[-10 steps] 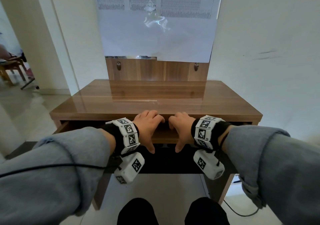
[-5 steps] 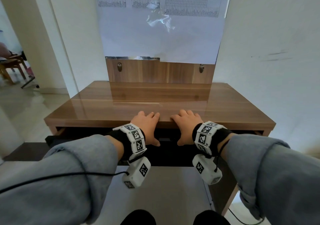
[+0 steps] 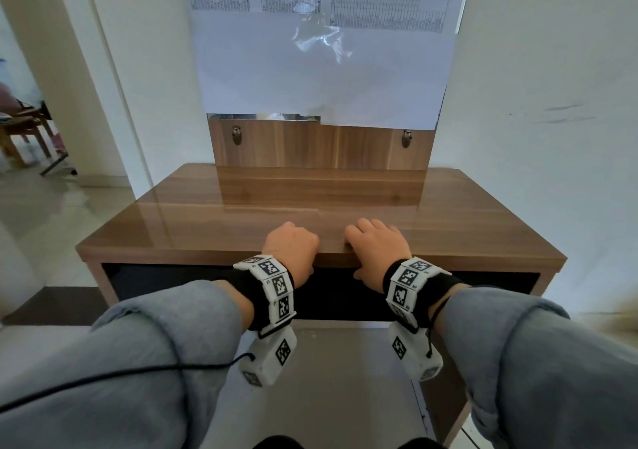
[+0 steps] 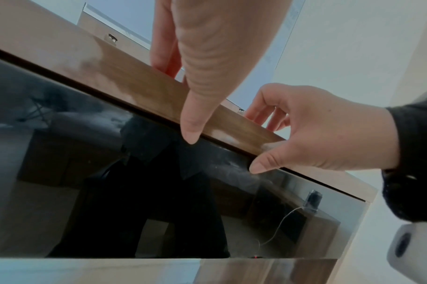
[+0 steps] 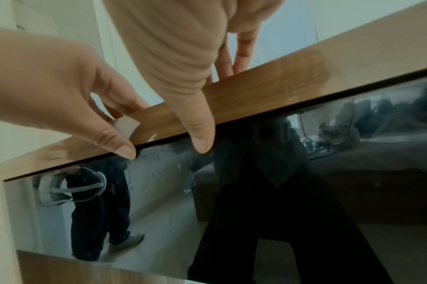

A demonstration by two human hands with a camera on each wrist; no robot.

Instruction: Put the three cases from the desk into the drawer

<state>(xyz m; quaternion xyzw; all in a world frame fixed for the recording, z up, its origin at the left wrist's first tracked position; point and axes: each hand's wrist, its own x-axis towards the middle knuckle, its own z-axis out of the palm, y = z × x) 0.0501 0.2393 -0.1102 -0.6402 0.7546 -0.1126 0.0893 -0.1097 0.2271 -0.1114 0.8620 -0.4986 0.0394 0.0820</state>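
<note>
Both hands rest at the near edge of the desk [image 3: 241, 221]; left hand [image 3: 290, 246] and right hand [image 3: 378, 246] lie relaxed on it, thumbs against the dark drawer front [image 3: 172, 283], gripping nothing. The drawer appears closed and no cases show on the desk; the task looks complete.

Papered mirror [image 3: 324, 65], chair [image 3: 24, 131] left.

Glossy black drawer [image 3: 172, 277] sits closed under desk [image 3: 207, 227].

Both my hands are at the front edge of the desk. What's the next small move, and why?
Probably lift the left hand and right hand away. The glossy black drawer front looks fully shut beneath the desk top, and no cases are visible on the desk, so nothing seems left to push.
</note>
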